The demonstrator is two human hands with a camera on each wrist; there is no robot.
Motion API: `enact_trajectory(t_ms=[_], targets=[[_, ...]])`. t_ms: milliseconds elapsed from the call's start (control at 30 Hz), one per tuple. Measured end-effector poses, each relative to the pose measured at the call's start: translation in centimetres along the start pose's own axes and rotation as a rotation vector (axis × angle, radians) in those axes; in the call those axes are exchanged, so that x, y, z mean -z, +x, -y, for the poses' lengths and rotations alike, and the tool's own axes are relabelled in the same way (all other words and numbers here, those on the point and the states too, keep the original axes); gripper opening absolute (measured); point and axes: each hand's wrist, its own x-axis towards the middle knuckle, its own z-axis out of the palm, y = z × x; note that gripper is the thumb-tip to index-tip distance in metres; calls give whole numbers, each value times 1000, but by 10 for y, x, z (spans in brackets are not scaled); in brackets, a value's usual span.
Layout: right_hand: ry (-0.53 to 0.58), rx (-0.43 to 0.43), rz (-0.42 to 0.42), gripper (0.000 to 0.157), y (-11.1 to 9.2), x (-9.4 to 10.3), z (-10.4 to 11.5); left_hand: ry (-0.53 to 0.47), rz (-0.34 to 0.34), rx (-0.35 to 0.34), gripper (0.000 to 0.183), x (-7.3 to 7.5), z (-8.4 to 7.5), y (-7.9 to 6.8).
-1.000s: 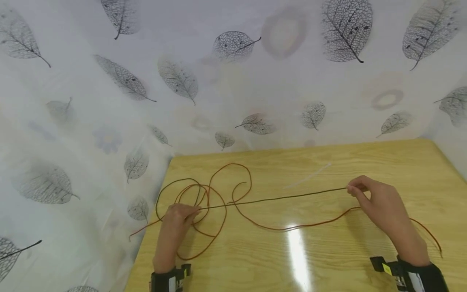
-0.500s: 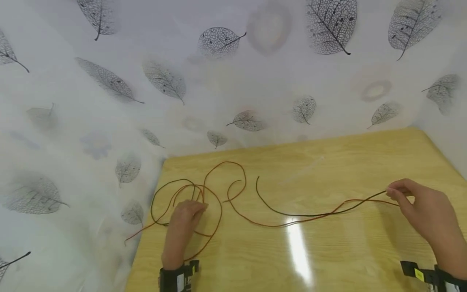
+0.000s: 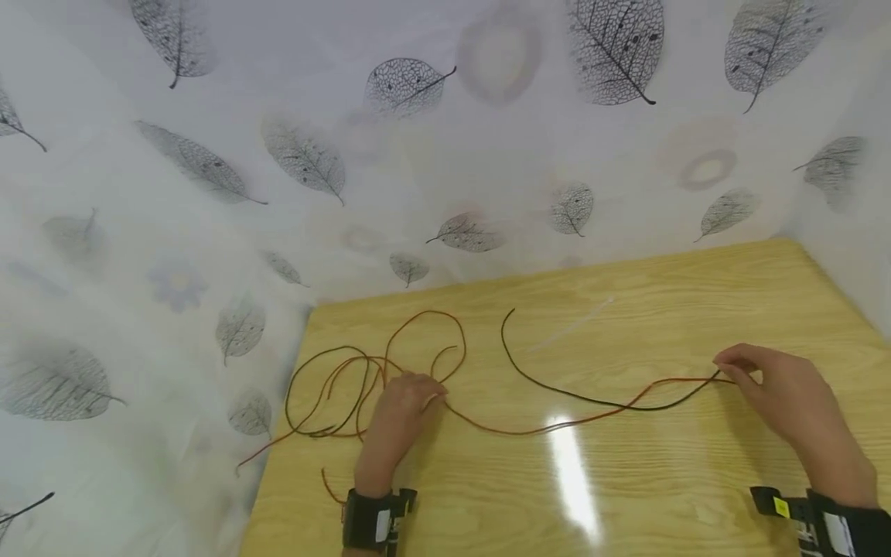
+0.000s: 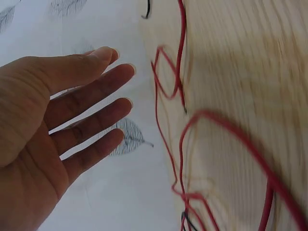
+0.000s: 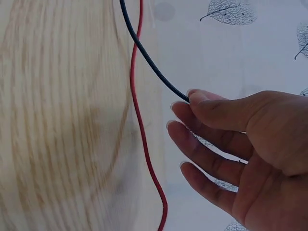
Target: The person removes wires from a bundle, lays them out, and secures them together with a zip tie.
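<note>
My right hand (image 3: 780, 394) pinches one end of a black cord (image 3: 557, 389) between thumb and index finger. In the right wrist view, the black cord (image 5: 154, 65) runs up and away from the fingertips, the other fingers loosely spread. From my right hand it sags across the table, and its far end curves upward near the middle. My left hand (image 3: 400, 414) hovers over the red cord (image 3: 511, 433), and its fingers (image 4: 103, 108) are extended with nothing between them in the left wrist view. Part of the red cord is hidden behind this hand.
Loops of red and black cord (image 3: 327, 350) lie at the table's left, one red end over the edge. A thin whitish strip (image 3: 574, 323) lies toward the back. The wooden table (image 3: 661, 480) meets a leaf-patterned sheet (image 3: 508, 155) at its back and left.
My right hand has drawn the black cord rightward, then come back slightly. The left hand has let go of it and moved right. The cord, taut before, now hangs in a curve.
</note>
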Motion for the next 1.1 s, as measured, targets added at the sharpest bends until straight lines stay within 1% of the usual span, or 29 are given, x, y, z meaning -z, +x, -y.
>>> enact_trajectory(t_ms=[33,100,167,233,267,300,333,367,433,500,567,600,667,733,867,933,1100], targets=[[-2,-2,7,15,1,-1,0,-3,12,0,12,-2,-2,1],[-20,32,-24,16,3,-3,4,-17,20,-8,11,-7,-6,2],[-48,108,-94,17,7,-6,15,-32,26,-7,11,-10,-9,1],[-68,196,-168,19,12,-13,32,-41,23,-17,11,-13,-10,1],[-66,243,-191,19,15,-18,43,-43,24,-21,11,-14,-10,1],[-57,290,-193,19,17,-24,55,-46,28,-23,11,-15,-11,1],[-49,341,-176,18,20,-32,67,-45,31,-26,11,-16,-12,2],[-40,386,-142,18,22,-40,79,-45,35,-24,12,-16,-13,2],[-23,452,-48,17,25,-56,100,-49,42,-22,11,-17,-15,4],[-32,483,38,17,28,-73,117,-49,49,-23,11,-17,-15,3],[-36,483,82,19,31,-88,130,-46,52,-26,10,-16,-14,1],[-30,475,90,20,32,-93,135,-42,54,-30,9,-15,-13,0],[-14,453,90,18,30,-99,138,-38,56,-44,9,-17,-13,0],[20,454,93,16,29,-102,139,-24,53,-48,8,-18,-12,0],[63,514,125,16,27,-104,140,1,50,-26,8,-19,-8,-4],[79,540,139,19,24,-104,141,-4,57,-12,8,-18,-6,-6],[138,566,159,23,15,-103,141,-15,60,8,9,-17,-1,-9]])
